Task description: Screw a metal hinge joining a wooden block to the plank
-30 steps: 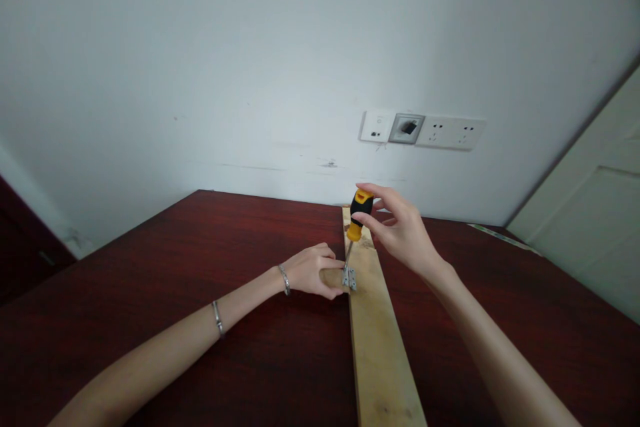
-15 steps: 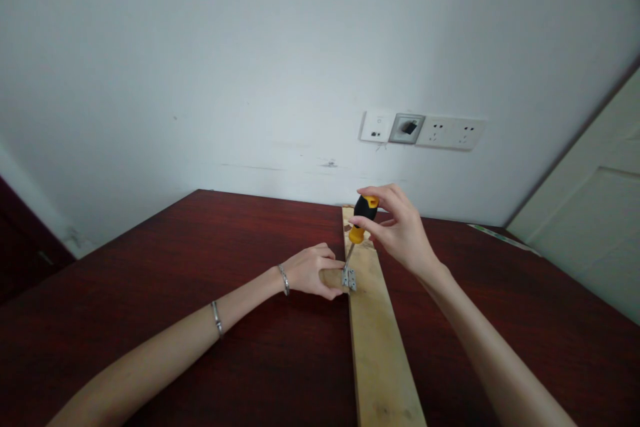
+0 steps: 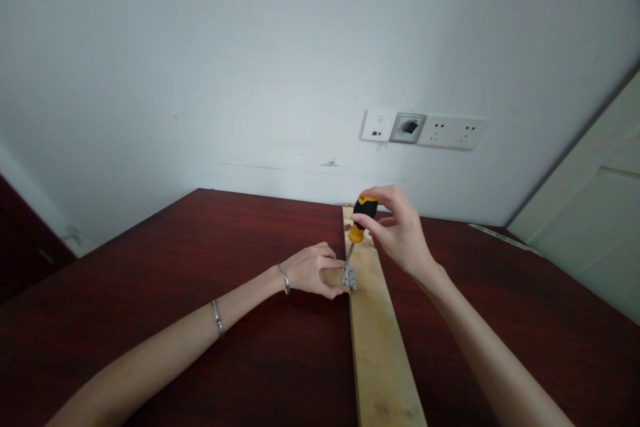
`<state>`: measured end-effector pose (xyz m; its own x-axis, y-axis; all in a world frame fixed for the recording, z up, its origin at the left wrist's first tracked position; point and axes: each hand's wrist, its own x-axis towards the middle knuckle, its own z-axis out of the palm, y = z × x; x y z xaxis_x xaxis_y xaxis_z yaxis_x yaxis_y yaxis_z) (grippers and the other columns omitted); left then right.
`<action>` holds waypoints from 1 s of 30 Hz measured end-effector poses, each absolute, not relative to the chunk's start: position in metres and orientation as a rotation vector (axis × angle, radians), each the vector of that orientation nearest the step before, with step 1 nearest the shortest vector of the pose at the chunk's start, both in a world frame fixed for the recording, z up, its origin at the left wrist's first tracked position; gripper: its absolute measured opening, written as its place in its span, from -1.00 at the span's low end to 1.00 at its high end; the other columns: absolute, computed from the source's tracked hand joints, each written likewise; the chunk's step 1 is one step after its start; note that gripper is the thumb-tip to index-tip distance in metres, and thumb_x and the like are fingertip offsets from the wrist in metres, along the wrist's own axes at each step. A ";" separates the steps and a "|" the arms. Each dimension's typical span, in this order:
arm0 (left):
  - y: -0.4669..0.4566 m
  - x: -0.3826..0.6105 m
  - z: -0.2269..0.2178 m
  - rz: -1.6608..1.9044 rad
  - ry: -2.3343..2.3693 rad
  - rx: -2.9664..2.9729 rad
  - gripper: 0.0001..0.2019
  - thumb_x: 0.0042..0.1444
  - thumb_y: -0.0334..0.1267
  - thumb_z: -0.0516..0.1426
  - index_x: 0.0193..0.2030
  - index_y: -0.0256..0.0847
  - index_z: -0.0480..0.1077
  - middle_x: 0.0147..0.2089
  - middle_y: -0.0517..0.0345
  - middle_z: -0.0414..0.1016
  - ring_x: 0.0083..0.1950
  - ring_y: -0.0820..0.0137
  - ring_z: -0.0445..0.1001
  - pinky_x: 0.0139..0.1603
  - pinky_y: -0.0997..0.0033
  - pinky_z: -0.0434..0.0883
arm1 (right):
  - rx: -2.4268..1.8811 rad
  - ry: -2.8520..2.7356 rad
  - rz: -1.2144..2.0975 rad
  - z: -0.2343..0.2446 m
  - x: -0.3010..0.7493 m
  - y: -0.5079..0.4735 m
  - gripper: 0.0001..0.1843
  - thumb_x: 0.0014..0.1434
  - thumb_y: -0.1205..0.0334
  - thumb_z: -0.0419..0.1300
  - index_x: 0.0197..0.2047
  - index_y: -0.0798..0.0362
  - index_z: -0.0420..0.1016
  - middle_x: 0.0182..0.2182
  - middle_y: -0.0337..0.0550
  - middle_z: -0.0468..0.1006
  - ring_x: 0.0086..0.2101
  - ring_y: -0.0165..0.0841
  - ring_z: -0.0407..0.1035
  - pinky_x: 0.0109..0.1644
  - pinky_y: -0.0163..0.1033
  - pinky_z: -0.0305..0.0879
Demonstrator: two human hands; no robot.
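The long board (image 3: 385, 347) is cut off at 6 o'clock. At its 9 o'clock edge the left hand (image 3: 311, 270), back upward, clasps a wood block (image 3: 332, 277), partly hiding it. The right hand (image 3: 397, 230), raised, pinches the screwdriver (image 3: 363, 210), handle toward 1 o'clock; its tip blurs into the hinge (image 3: 350, 278) spanning block and board.

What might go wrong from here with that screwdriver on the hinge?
The screwdriver leans rather than standing upright, so its tip could slip off the hinge and jab the left hand, whose fingers lie close by.

The left hand grips the small wood piece beside the long board; if that grip loosens, the hinge might shift out of line.

The right hand holds the handle with its fingers and thumb, so it could twist loose under force.
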<state>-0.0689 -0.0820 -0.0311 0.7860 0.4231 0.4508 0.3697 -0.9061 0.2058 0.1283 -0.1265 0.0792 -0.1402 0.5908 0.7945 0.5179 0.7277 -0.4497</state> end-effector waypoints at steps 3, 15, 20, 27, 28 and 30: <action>-0.082 -0.068 -0.031 0.786 0.619 2.870 -0.53 -0.13 -0.03 0.30 -0.07 -0.21 0.53 -0.24 0.04 0.47 -0.20 0.30 0.40 -0.10 0.35 0.42 | -0.859 -1.827 0.155 0.082 0.127 -0.132 -0.64 0.14 0.13 0.21 0.02 -0.06 0.38 -0.01 -0.03 0.37 -0.10 -0.24 0.37 -0.55 -0.38 0.43; -0.081 -0.068 -0.032 0.783 0.601 2.864 -0.53 -0.12 -0.02 0.29 -0.08 -0.23 0.52 -0.23 0.02 0.47 -0.19 0.29 0.40 -0.10 0.34 0.43 | -0.848 -1.852 0.071 0.079 0.128 -0.129 -0.57 0.19 0.24 0.17 0.14 -0.10 0.35 0.00 -0.06 0.44 -0.13 -0.29 0.38 -0.42 -0.31 0.49; -0.080 -0.068 -0.034 0.809 0.601 2.864 -0.54 -0.13 -0.01 0.29 -0.09 -0.22 0.54 -0.23 0.02 0.47 -0.20 0.30 0.40 -0.11 0.36 0.43 | -0.827 -1.798 0.097 0.077 0.129 -0.126 -0.51 0.15 0.21 0.22 0.16 -0.08 0.31 0.05 -0.04 0.42 -0.14 -0.30 0.39 -0.43 -0.33 0.48; -0.080 -0.068 -0.034 0.796 0.612 2.860 -0.47 -0.14 -0.03 0.30 -0.01 -0.22 0.51 -0.21 0.02 0.48 -0.20 0.30 0.40 -0.11 0.35 0.43 | -0.821 -1.740 0.107 0.077 0.130 -0.122 -0.51 0.11 0.17 0.26 0.13 -0.06 0.33 0.04 -0.03 0.44 -0.14 -0.26 0.40 -0.44 -0.30 0.48; -0.080 -0.069 -0.034 0.796 0.609 2.855 -0.46 -0.14 -0.03 0.30 0.00 -0.23 0.51 -0.21 0.01 0.48 -0.19 0.30 0.40 -0.11 0.35 0.43 | -0.818 -1.723 0.106 0.077 0.130 -0.122 -0.50 0.11 0.15 0.27 0.13 -0.07 0.33 0.03 -0.03 0.44 -0.14 -0.26 0.40 -0.41 -0.28 0.48; -0.080 -0.069 -0.033 0.796 0.605 2.851 -0.47 -0.13 -0.03 0.30 -0.01 -0.24 0.51 -0.21 0.01 0.49 -0.19 0.30 0.40 -0.10 0.35 0.43 | -0.801 -1.675 0.099 0.078 0.131 -0.122 -0.49 0.11 0.15 0.27 0.13 -0.09 0.33 0.03 -0.05 0.44 -0.13 -0.26 0.40 -0.30 -0.21 0.51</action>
<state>-0.0687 -0.0803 -0.0330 0.7819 0.4081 0.4714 0.3450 -0.9129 0.2180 0.1306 -0.1223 0.0776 -0.0460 0.5493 0.8344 0.4477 0.7580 -0.4744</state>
